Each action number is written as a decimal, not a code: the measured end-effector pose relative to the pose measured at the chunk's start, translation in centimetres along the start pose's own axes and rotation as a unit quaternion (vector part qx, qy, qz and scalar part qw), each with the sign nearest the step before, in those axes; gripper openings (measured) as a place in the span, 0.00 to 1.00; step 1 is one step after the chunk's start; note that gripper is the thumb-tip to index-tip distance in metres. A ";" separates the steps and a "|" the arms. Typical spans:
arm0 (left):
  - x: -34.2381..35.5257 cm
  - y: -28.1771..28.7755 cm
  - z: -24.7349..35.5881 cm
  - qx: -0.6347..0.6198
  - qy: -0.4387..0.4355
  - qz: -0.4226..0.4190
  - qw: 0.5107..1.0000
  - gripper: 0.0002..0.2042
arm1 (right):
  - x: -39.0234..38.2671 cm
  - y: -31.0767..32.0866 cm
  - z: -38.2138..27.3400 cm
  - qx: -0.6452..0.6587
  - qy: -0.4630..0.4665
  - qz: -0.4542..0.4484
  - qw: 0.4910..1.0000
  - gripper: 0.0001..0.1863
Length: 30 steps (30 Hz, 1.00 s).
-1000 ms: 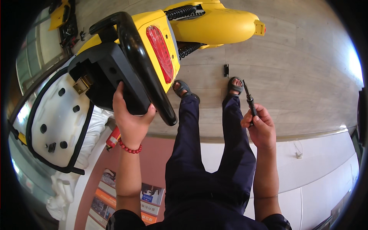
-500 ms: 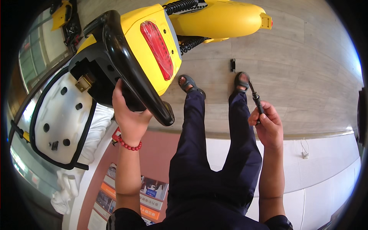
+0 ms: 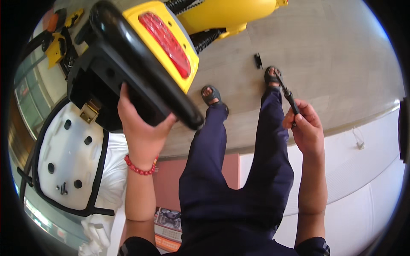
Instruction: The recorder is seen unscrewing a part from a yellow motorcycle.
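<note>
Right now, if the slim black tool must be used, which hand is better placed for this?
Probably the right hand: it holds the slim black tool, with the tip pointing away from the body. The left hand is occupied, with its fingers against the black housing.

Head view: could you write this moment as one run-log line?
Left hand: touching black housing | right hand: gripping slim dark tool | yellow bodywork: carries red tail light | black-rimmed white panel: picture's left

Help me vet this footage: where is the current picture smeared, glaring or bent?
Head view: the black bar looks smeared at its lower end; head view: pale sheen on its upper part; head view: floor ends in a bowed edge.
</note>
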<state>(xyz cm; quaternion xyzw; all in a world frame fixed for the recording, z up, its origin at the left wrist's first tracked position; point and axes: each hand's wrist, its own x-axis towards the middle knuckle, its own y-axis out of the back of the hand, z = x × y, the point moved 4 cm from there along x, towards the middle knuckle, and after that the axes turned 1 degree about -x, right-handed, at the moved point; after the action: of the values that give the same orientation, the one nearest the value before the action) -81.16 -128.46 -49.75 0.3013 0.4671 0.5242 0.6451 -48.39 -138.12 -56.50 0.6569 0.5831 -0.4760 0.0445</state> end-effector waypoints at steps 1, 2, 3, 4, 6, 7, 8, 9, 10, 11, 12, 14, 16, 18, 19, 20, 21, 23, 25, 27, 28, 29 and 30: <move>0.6 0.1 -0.1 -0.012 -0.029 -0.009 0.999 0.51 | -0.5 -0.5 0.9 0.005 0.015 0.014 1.000 0.18; 0.9 0.5 0.1 -0.010 -0.047 -0.017 0.999 0.50 | -1.0 -1.3 1.9 0.022 0.027 0.013 0.999 0.19; 1.2 0.5 0.2 -0.014 -0.066 -0.024 0.997 0.49 | -1.6 -1.9 3.1 0.027 0.028 0.024 0.999 0.19; 1.1 0.5 0.1 -0.003 -0.102 -0.025 0.994 0.48 | -2.3 -2.6 4.5 0.045 0.013 0.039 0.998 0.19; 1.2 0.8 0.2 -0.006 -0.094 -0.045 0.995 0.47 | -2.9 -4.1 7.1 0.080 0.001 0.053 0.995 0.18; 1.2 0.8 0.0 -0.014 -0.074 -0.061 0.995 0.47 | -3.4 -4.9 8.2 0.089 0.000 0.056 0.994 0.18; 1.0 1.0 0.2 -0.013 -0.092 -0.057 0.994 0.45 | -3.8 -5.7 9.0 0.084 0.000 0.054 0.995 0.17; 0.8 1.0 0.2 -0.007 -0.102 -0.060 0.993 0.45 | -4.2 -6.2 9.7 0.078 0.000 0.051 0.996 0.17; 0.6 1.0 0.0 -0.048 -0.080 -0.060 0.994 0.44 | -4.8 -6.7 10.4 0.066 -0.004 0.050 0.997 0.16; 0.5 1.0 -0.2 -0.087 -0.060 -0.059 0.993 0.43 | -5.2 -7.3 10.8 0.059 0.001 0.042 0.997 0.17; 0.5 1.0 -0.3 -0.092 -0.063 -0.062 0.992 0.43 | -5.6 -7.7 11.3 0.046 0.000 0.025 0.999 0.17; 0.7 1.3 -0.5 -0.074 -0.087 -0.051 0.992 0.43 | -6.1 -8.8 11.6 0.017 -0.020 0.018 1.000 0.16; 0.6 1.8 -0.6 -0.039 -0.098 -0.038 0.994 0.43 | -6.2 -10.0 10.9 -0.026 -0.013 0.009 1.000 0.16; 0.8 1.5 -0.9 -0.021 -0.102 -0.044 0.994 0.43 | -5.7 -10.8 11.0 -0.072 0.008 0.009 0.997 0.15; 0.8 1.4 -1.0 -0.007 -0.102 -0.045 0.994 0.43 | -5.5 -11.2 11.4 -0.067 0.009 0.011 0.998 0.15; 0.8 1.3 -1.1 -0.024 -0.109 -0.038 0.993 0.42 | -5.0 -11.4 11.6 -0.089 0.033 0.018 0.995 0.14; 0.8 1.4 -1.0 -0.019 -0.113 -0.036 0.993 0.42 | -4.5 -11.6 11.7 -0.111 0.056 0.024 0.992 0.14; 0.8 1.4 -1.0 -0.010 -0.113 -0.044 0.993 0.42 | -3.5 -12.0 12.0 -0.115 0.064 0.036 0.991 0.12; 1.0 1.3 -1.0 -0.006 -0.123 -0.044 0.991 0.42 | -2.6 -11.9 12.4 -0.104 0.090 0.066 0.988 0.12; 1.1 1.0 -1.1 -0.002 -0.129 -0.051 0.990 0.42 | -2.0 -11.8 12.2 -0.098 0.065 0.059 0.991 0.12; 1.0 0.9 -1.2 -0.030 -0.108 -0.053 0.992 0.41 | -1.7 -12.0 12.1 -0.097 0.084 0.060 0.990 0.12; 1.1 1.0 -1.3 -0.057 -0.092 -0.054 0.993 0.41 | -1.3 -12.2 12.0 -0.093 0.107 0.062 0.988 0.12; 1.0 0.9 -1.3 -0.052 -0.096 -0.058 0.992 0.41 | -1.1 -12.4 12.1 -0.087 0.108 0.064 0.988 0.12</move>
<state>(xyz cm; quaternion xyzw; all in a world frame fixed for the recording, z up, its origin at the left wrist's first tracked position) -82.73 -127.41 -49.70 0.2890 0.3916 0.4784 0.7309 -65.20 -142.45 -56.21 0.7344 0.5800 -0.3458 0.0683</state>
